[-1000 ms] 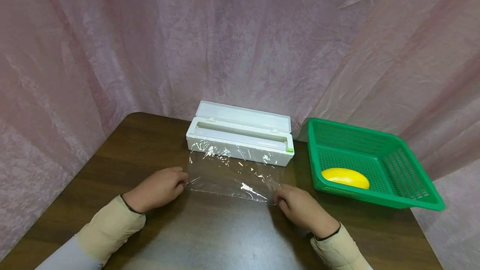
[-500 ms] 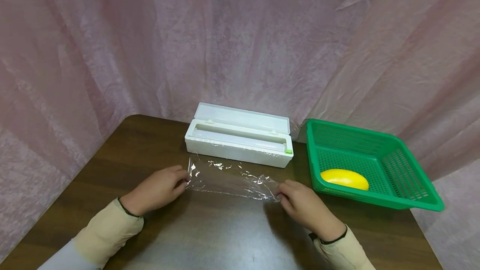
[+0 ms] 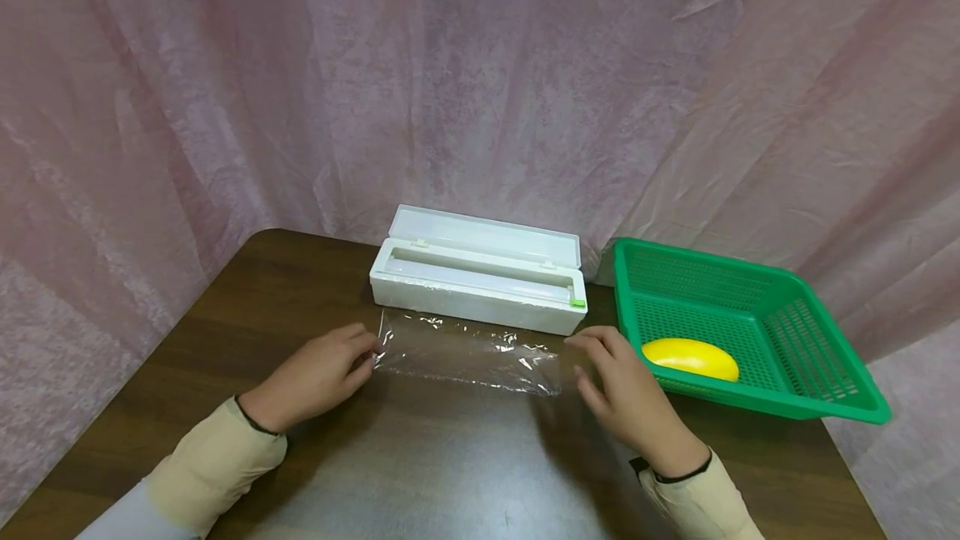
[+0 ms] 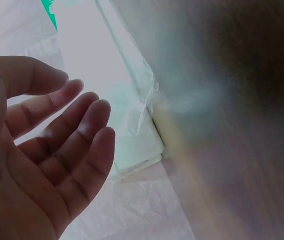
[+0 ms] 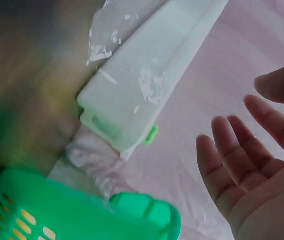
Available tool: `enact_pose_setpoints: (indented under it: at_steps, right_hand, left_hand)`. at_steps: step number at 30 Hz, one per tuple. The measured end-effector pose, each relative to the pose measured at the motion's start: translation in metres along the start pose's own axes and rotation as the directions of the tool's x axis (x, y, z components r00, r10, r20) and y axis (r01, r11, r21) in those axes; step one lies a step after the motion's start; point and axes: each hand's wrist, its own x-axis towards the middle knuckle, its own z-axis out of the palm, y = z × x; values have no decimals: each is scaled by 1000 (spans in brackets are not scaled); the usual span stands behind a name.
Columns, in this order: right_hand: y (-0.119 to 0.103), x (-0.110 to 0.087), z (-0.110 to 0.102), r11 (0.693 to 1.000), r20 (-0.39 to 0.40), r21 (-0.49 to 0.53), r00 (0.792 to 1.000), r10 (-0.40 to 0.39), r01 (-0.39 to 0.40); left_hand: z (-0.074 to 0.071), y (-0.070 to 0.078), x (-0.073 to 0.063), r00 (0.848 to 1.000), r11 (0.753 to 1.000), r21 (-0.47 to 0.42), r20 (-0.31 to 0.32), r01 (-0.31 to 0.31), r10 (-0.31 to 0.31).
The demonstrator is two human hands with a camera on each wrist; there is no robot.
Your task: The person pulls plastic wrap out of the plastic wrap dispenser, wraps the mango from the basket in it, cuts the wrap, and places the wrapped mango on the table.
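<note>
A sheet of clear plastic wrap (image 3: pixel 465 361) lies over the table in front of a white wrap dispenser box (image 3: pixel 480 305), running up to the box's front. At the sheet's left edge is my left hand (image 3: pixel 318 373); in the left wrist view its fingers (image 4: pixel 96 150) are loosely bent and the film shows beyond them, not between thumb and fingers. My right hand (image 3: pixel 630 398) is off the sheet's right corner, fingers spread, holding nothing. The box's lid (image 3: pixel 487 237) is raised at the back, showing the white roll (image 3: pixel 480 273) inside.
Right of the box stands a green plastic basket (image 3: pixel 843 348) with a smooth yellow oval fruit (image 3: pixel 690 357) in it. Its left wall is close to my right hand. A pink curtain (image 3: pixel 480 82) hangs behind the brown wooden table (image 3: pixel 450 473).
The film has sunk from stretched between both hands to lying lower before the box. My right hand has let go of its corner, opened and moved slightly right and away; my left hand has loosened.
</note>
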Motion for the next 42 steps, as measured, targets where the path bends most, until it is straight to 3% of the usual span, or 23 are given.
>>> enact_pose_setpoints:
  at_steps: [10,29,42]
  right_hand:
    - [13,-1,-12,997,-36,2,996,80,-80]
    - [27,1,-31,978,-79,-18,975,208,-210]
    - [41,-7,-32,945,41,-24,944,326,-325]
  left_hand:
    - [-3,3,0,999,999,-14,11,30,-30]
    - [-3,3,3,1000,1000,-11,-8,3,-3]
    - [0,1,2,1000,1000,-14,13,14,-14]
